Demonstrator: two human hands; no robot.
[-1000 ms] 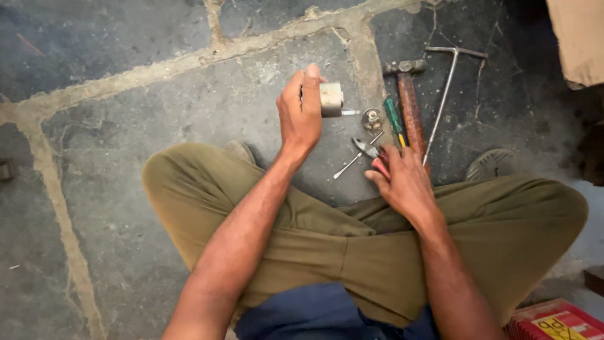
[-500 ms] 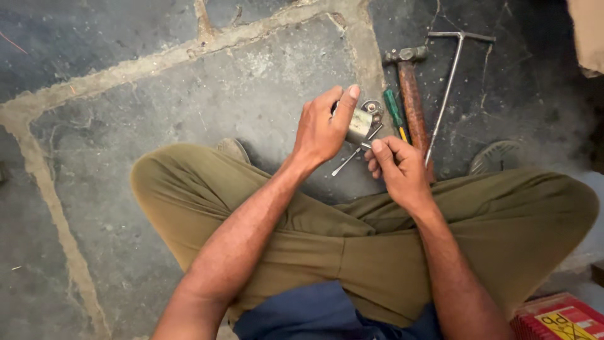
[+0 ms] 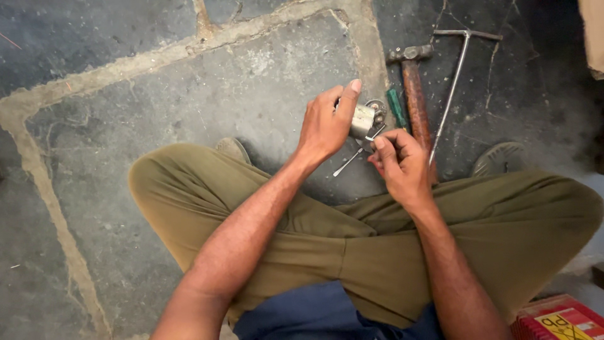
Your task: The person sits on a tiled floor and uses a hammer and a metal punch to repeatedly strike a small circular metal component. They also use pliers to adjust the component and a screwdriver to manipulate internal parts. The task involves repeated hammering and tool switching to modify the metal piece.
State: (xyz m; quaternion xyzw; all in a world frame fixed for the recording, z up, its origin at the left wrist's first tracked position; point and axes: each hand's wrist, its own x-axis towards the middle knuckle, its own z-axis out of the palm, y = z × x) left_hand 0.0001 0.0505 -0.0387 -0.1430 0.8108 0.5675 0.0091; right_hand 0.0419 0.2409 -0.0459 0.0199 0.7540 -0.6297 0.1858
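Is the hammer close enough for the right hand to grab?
Probably yes. The hammer lies on the floor just past the right hand, nothing covering it, though that hand is pinching a small metal piece now.

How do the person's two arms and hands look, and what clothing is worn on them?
Both forearms are bare, with no sleeves reaching them. The left hand and right hand have no gloves, and no rings, watch or bracelet are visible. Lower down, olive-green trousers and a dark blue shirt show.
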